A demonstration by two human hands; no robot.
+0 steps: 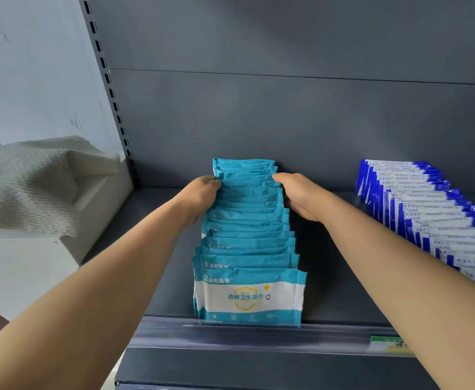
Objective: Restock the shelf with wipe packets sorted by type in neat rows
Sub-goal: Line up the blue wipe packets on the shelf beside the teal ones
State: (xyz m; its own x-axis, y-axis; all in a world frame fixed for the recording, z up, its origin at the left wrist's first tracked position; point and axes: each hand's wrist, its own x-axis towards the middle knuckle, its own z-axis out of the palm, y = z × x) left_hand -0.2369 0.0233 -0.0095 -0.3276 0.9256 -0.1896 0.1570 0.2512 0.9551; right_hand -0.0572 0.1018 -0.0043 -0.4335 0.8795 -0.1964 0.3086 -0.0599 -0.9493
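Observation:
A row of several teal and white wipe packets [249, 243] stands upright on the dark grey shelf [163, 277], running from its front lip to the back panel. My left hand [201, 194] grips the left side of the rear packets, thumb curled over their top edges. On the right side of the same packets lies my right hand [298, 194], its thumb over their tops and its fingers hidden behind the row. A second row of blue and white wipe packets [428, 218] leans along the shelf's right part.
The shelf's front price rail [244, 334] carries a green label [385, 343] at the right. A slotted upright [109, 88] marks the shelf's left end. Beyond it lies a beige woven cloth [33, 178] over a white box.

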